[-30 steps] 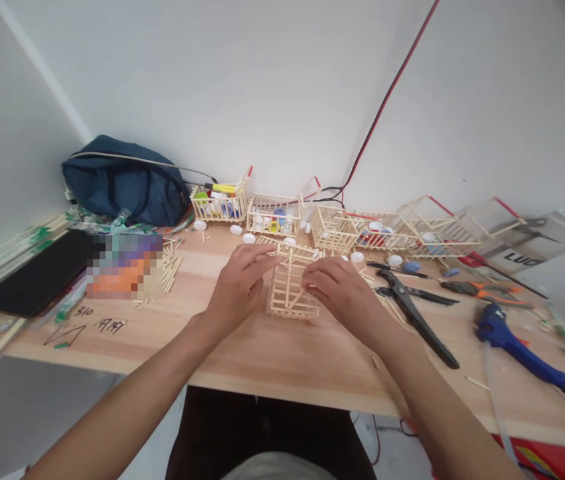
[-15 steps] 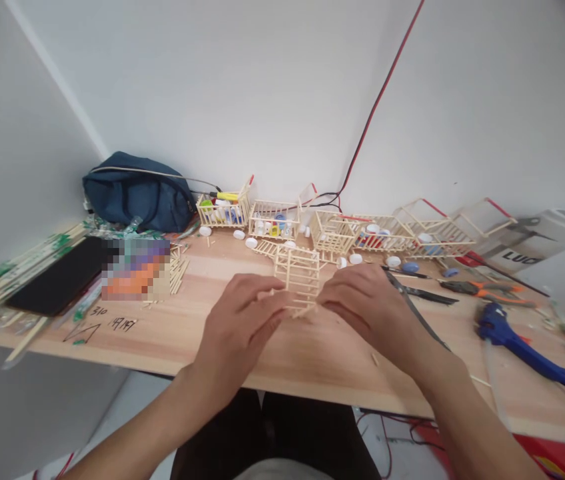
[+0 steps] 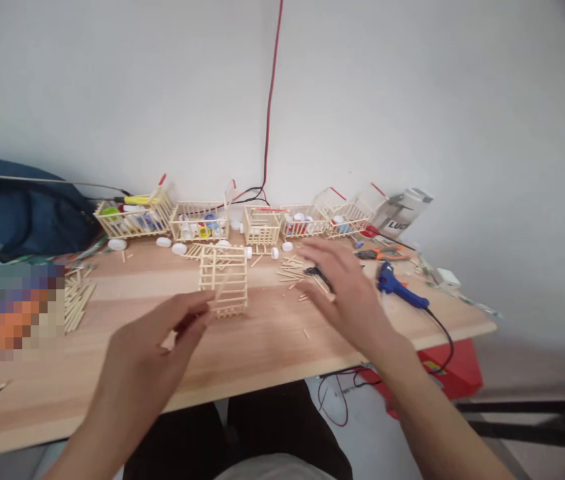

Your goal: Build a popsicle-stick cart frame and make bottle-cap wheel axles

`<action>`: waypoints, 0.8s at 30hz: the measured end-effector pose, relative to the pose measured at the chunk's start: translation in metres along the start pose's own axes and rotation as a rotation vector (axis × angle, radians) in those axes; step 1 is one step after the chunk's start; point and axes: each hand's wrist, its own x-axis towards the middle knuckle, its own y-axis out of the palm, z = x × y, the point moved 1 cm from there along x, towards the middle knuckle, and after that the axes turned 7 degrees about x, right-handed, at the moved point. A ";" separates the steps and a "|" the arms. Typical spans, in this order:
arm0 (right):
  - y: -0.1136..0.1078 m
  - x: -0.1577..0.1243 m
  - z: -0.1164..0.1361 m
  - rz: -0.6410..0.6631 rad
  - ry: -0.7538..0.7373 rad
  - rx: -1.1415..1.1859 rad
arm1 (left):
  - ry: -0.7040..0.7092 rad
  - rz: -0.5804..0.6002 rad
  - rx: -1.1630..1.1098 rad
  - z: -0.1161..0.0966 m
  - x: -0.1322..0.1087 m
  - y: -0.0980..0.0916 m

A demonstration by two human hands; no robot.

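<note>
My left hand [image 3: 155, 350] is pinched at the fingertips around a thin wooden stick [image 3: 221, 285], which slants up and is slightly blurred. Right behind it, a ladder-like frame of pale sticks [image 3: 246, 283] stands on the wooden table, its rungs running crosswise. My right hand [image 3: 345, 297] hovers to the right of the frame with fingers apart and nothing held. Under and beside its fingertips lie loose short sticks [image 3: 290, 271] and a black tool [image 3: 318, 273], partly covered by the hand.
Several small stick-built carts with white wheels, such as one cart [image 3: 135, 225], line the wall. Rightward are orange-handled pliers [image 3: 385, 254], a blue glue gun [image 3: 402, 289] with its cord, and a grey-white container [image 3: 402, 213]. A blue bag [image 3: 17, 217] sits at left.
My view has turned right. My right hand has let go of the stick frame and moved right, opening. My left hand has drawn back from the frame, a stick in its fingertips.
</note>
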 end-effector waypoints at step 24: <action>-0.072 -0.130 -0.160 -0.017 0.873 -0.458 | -0.331 -0.182 -0.764 0.052 0.087 0.016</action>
